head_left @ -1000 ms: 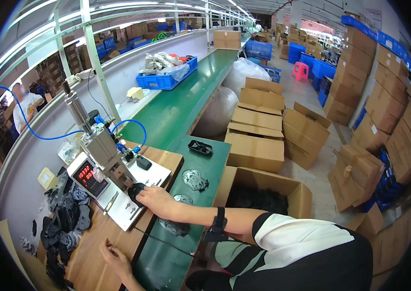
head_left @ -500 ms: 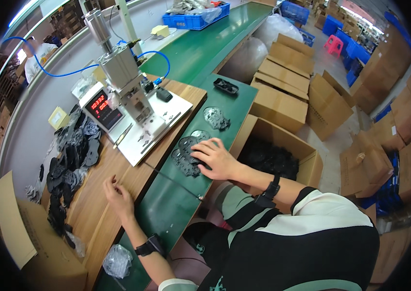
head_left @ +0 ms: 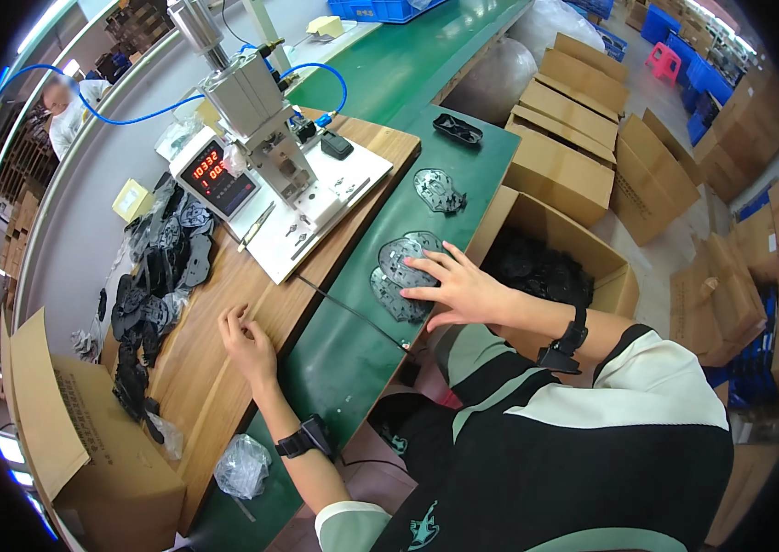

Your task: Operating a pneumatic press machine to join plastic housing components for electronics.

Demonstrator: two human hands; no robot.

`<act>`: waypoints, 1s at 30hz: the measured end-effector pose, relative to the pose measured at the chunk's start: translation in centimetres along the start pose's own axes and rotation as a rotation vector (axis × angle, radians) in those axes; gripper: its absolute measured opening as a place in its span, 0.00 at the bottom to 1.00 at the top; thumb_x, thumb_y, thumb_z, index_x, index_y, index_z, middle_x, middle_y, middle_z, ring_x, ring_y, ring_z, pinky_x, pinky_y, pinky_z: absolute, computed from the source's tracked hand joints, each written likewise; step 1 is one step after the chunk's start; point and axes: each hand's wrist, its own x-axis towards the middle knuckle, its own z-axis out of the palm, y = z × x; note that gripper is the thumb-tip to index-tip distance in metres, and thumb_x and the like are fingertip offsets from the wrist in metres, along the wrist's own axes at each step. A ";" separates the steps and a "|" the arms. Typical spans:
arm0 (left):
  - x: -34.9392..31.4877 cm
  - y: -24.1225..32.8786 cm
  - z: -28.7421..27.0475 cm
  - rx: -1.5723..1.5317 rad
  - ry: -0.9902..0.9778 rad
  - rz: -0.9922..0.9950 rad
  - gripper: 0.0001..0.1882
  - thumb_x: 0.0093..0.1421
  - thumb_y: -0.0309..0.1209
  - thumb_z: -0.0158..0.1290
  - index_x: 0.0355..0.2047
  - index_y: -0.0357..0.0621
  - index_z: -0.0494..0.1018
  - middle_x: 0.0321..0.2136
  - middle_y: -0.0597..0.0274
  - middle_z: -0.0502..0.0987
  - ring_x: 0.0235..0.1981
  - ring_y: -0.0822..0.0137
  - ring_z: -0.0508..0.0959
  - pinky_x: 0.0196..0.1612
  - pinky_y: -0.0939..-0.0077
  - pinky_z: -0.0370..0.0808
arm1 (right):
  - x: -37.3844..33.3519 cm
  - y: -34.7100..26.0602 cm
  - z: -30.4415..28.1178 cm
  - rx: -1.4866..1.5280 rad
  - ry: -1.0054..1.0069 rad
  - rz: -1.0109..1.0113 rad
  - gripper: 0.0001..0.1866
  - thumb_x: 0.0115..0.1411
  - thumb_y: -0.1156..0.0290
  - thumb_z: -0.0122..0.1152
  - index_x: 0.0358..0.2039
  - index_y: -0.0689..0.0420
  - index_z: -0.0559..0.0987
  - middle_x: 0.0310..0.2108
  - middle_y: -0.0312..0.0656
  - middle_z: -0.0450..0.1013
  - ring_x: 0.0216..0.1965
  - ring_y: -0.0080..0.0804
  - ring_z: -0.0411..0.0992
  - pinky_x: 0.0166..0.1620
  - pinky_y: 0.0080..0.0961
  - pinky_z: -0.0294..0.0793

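Observation:
My right hand (head_left: pixel 463 287) lies with spread fingers on several dark, flat, rounded plastic plates (head_left: pixel 400 264) with cut-outs. They overlap in a small cluster on the green bench near its edge. Over the wooden board's near edge is my left hand (head_left: pixel 248 348), its fingers loosely bent and nothing visible in them. A similar plate (head_left: pixel 438 190) sits farther up the green surface, with a black tray-shaped part (head_left: pixel 458 130) beyond it. Ahead stands a bench press (head_left: pixel 265 129) on a white base, with a red-lit display box (head_left: pixel 215 175) beside it.
A heap of black plastic parts (head_left: pixel 164 267) covers the board's left side. An open carton (head_left: pixel 95 442) stands at lower left; another carton (head_left: pixel 615 262) holding black parts stands right of the bench. A crumpled clear bag (head_left: pixel 242 466) lies near my left forearm. A black cable (head_left: pixel 353 313) crosses the bench.
The whole view has shifted, so the scene sits farther up and right. My right hand and the plates under it have moved slightly toward the bench's right edge. My left hand stays loosely bent.

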 end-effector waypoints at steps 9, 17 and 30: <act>0.1 0.0 0.1 0.002 -0.005 0.022 0.15 0.64 0.14 0.47 0.48 0.35 0.77 0.48 0.52 0.75 0.43 0.58 0.79 0.43 0.70 0.77 | -3.7 -1.2 2.0 -0.094 0.264 0.118 0.32 0.56 0.74 0.67 0.62 0.36 0.79 0.71 0.46 0.61 0.64 0.56 0.66 0.69 0.59 0.66; 0.2 0.8 0.1 0.016 -0.011 0.016 0.14 0.64 0.15 0.47 0.47 0.35 0.77 0.48 0.52 0.75 0.43 0.57 0.79 0.43 0.70 0.77 | -2.9 -0.2 2.0 0.024 0.296 0.201 0.33 0.55 0.83 0.65 0.62 0.43 0.79 0.69 0.49 0.61 0.62 0.62 0.65 0.62 0.50 0.77; 0.2 0.5 -0.1 0.020 -0.016 0.006 0.14 0.64 0.15 0.48 0.48 0.34 0.77 0.48 0.49 0.75 0.38 0.57 0.79 0.43 0.67 0.77 | 2.8 7.4 -2.1 0.000 0.545 0.173 0.25 0.58 0.80 0.68 0.56 0.47 0.82 0.63 0.49 0.67 0.63 0.56 0.66 0.65 0.46 0.70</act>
